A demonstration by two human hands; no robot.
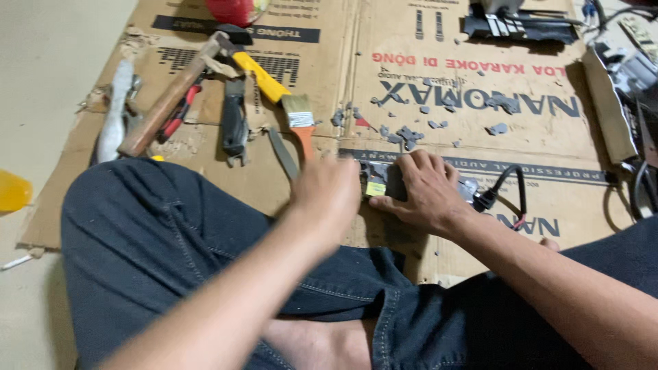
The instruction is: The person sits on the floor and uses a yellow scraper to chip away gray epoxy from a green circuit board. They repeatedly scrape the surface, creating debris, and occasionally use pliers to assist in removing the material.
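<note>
I sat cross-legged on the floor with a flattened cardboard sheet [480,68] spread in front of my knees. My right hand [421,192] lay palm-down on a small black electronic module [394,183], fingers [411,168] spread and curled over its top, pressing it against the cardboard. The module sat at the near edge of the sheet, just beyond my crossed legs, with a yellow label [375,188] showing at its left end and a black cable [510,188] running off its right side.

My left hand [327,192] was positioned directly to the left of the module, closed into a loose fist. Motion blur obscured the fingers, so I could not tell whether it held anything or touched the module.

Grey fragments [408,133] were scattered over the cardboard beyond the module. To the left lay 1 row of tools: a paintbrush with an orange handle [300,123], a yellow-handled tool [260,77], a wooden-handled hammer [171,96], a black-handled tool [234,123], red-handled pliers [179,113] and a flat grey blade [282,152]. A yellow object [12,190] rested on the floor at the far left, well apart from the sheet.
</note>
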